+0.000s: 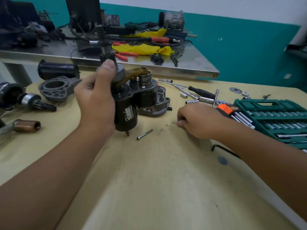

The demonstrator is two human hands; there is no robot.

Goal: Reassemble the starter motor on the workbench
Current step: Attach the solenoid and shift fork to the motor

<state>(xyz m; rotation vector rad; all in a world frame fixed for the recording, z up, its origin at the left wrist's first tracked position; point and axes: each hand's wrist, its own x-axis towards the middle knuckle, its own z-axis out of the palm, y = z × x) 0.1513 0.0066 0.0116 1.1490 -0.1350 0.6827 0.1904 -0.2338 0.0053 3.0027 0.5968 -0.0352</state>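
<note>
The left hand (95,98) grips the upright starter motor (131,103) near its top, thumb against the drive end, holding it on the pale wooden workbench (149,180). To its right the right hand (194,121) rests on the bench, fingers curled and pinching a small pin (174,122), with a long bolt (144,134) lying between them. A green socket set (274,118) sits at the right edge, and a steel table (182,63) stands behind against a teal wall (240,47).

Starter motor (127,103) stands mid-counter (149,180); a long bolt (144,134) lies just near-right of it, socket case (274,118) far right, end housing (58,88) to the left.
</note>
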